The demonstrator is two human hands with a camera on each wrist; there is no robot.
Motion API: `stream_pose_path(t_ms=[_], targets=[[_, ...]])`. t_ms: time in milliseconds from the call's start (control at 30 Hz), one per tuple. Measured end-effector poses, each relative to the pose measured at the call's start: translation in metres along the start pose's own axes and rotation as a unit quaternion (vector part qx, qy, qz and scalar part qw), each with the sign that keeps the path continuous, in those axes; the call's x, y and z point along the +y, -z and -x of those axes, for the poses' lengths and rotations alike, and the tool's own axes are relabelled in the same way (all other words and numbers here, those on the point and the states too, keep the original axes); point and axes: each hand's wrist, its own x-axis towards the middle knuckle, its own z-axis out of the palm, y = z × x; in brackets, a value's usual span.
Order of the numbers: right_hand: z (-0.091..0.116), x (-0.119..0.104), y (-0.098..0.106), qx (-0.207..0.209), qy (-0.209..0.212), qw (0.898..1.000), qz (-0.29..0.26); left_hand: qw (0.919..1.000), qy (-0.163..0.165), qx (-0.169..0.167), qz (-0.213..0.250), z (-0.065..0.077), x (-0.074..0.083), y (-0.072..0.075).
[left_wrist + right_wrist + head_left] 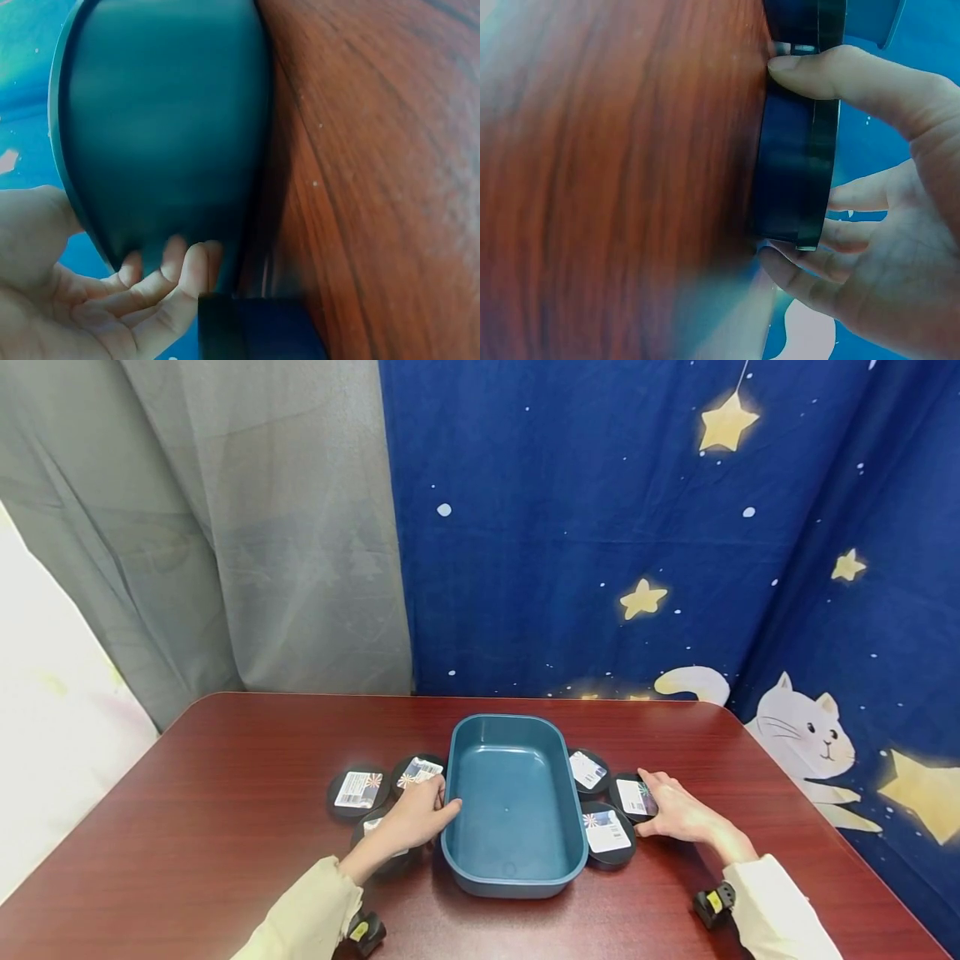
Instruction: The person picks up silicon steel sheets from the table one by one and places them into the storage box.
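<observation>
A blue rectangular bin (516, 802) stands on the table, its long sides running away from me. My left hand (420, 814) grips its left wall, thumb over the rim and fingers against the outside; the left wrist view shows these fingers on the bin's wall (165, 112). To the bin's right, my right hand (678, 810) holds the outermost flat black round container (633, 797) by its edge. In the right wrist view, thumb and fingers span that container (791, 161), which sits on the tabletop. Its label is partly covered by the fingers.
Beside the bin on the right are two more labelled black round containers (606, 835). Three others (359, 792) lie on the left, one partly under my left forearm. Curtains (525, 568) hang behind the reddish-brown table (247, 827).
</observation>
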Motion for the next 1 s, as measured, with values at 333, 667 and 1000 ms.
stream_pose_path(t_ms=[333,667,1000], targets=[[0.0019,0.0005,-0.0017,0.025,-0.014,1.000,0.010,0.9990,-0.009,0.033,-0.030,0.0002,0.0041,-0.0026],[0.0062,0.0034,-0.0026,0.065,-0.031,0.997,0.019,0.9977,-0.010,0.040,-0.054,-0.0004,0.0041,-0.0046],[0.0094,0.0035,0.0019,0.123,-0.024,0.992,-0.006,0.9981,-0.010,0.040,-0.047,0.0002,0.0041,-0.0033]])
